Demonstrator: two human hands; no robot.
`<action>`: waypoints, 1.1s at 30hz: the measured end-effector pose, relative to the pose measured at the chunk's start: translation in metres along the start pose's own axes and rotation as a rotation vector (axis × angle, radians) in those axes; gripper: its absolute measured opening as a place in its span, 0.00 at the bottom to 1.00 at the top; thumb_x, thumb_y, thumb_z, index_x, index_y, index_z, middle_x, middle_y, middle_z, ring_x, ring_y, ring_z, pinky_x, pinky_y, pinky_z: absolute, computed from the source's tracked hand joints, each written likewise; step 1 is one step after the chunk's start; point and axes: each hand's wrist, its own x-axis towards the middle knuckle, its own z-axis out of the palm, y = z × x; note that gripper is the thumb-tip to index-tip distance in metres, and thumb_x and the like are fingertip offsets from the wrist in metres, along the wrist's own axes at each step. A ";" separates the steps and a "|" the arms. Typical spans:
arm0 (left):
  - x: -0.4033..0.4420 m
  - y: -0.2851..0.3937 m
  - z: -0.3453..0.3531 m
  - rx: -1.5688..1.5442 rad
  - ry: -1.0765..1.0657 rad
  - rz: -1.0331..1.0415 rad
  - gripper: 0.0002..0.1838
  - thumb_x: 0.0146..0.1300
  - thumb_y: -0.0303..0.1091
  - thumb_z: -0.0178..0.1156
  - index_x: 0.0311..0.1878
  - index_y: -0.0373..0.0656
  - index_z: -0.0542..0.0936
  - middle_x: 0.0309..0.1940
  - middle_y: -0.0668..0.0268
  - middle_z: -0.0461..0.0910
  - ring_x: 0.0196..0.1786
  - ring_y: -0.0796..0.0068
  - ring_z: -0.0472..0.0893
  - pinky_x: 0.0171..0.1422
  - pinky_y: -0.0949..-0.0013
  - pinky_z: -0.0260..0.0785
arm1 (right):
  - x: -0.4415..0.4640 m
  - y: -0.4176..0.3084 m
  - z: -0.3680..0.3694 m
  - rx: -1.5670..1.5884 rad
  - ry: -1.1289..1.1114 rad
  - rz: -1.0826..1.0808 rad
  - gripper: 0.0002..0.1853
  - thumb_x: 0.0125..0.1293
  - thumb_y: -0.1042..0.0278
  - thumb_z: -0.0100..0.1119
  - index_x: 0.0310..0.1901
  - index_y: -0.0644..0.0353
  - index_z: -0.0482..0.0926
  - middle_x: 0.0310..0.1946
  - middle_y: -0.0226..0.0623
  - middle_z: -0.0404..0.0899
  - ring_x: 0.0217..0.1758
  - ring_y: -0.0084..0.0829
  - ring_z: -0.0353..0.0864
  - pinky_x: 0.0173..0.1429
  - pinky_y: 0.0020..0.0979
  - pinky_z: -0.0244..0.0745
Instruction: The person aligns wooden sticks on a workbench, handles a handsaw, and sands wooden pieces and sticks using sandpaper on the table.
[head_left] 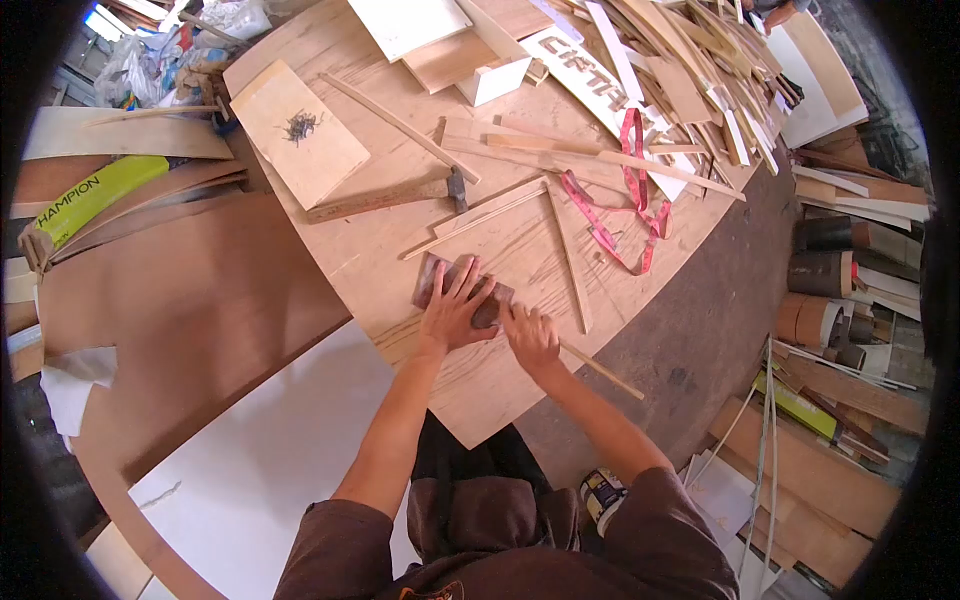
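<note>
On the plywood table top (pixel 365 270) a small dark brown piece (pixel 424 280) lies near the front corner. My left hand (pixel 459 308) rests flat on it with the fingers spread. At its right end my right hand (pixel 532 335) is closed, its fingers curled; what they grip is too small to make out. A thin wooden strip (pixel 605 370) sticks out from beside my right hand, past the table edge. Just beyond my hands, thin strips (pixel 568 255) meet at an angle. Farther back lies a hammer (pixel 400 197).
A board with a pile of nails (pixel 302 128) sits at the back left. A pink measuring tape (pixel 600 232) curls at the right, near scattered wood offcuts (pixel 680 60). A paint can (pixel 603 495) stands below. Part of another person (pixel 775 10) shows at the top right.
</note>
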 end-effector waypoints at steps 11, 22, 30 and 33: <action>0.001 0.001 0.002 0.031 -0.033 -0.028 0.55 0.49 0.76 0.60 0.77 0.54 0.64 0.82 0.56 0.48 0.84 0.64 0.43 0.83 0.35 0.29 | -0.007 0.008 -0.007 0.078 0.010 -0.052 0.16 0.59 0.63 0.60 0.50 0.50 0.80 0.31 0.26 0.75 0.29 0.27 0.81 0.28 0.31 0.75; 0.002 0.006 0.000 0.142 -0.058 -0.029 0.54 0.51 0.78 0.56 0.77 0.55 0.62 0.82 0.57 0.48 0.84 0.64 0.44 0.83 0.35 0.29 | -0.002 0.023 -0.006 0.108 -0.054 -0.088 0.18 0.60 0.66 0.60 0.53 0.51 0.80 0.31 0.27 0.75 0.28 0.26 0.79 0.29 0.31 0.74; 0.004 0.006 0.002 0.238 -0.058 -0.020 0.55 0.51 0.82 0.52 0.77 0.56 0.63 0.82 0.58 0.48 0.85 0.64 0.42 0.83 0.35 0.28 | -0.013 0.016 -0.001 0.139 -0.081 -0.057 0.18 0.60 0.65 0.59 0.53 0.52 0.79 0.34 0.29 0.75 0.29 0.28 0.79 0.31 0.31 0.75; 0.002 0.005 0.002 0.189 -0.045 -0.032 0.55 0.52 0.83 0.50 0.77 0.56 0.63 0.82 0.59 0.47 0.85 0.65 0.40 0.83 0.35 0.26 | -0.007 0.015 0.004 0.150 -0.037 -0.019 0.20 0.60 0.65 0.59 0.55 0.52 0.79 0.35 0.29 0.75 0.29 0.27 0.79 0.31 0.30 0.75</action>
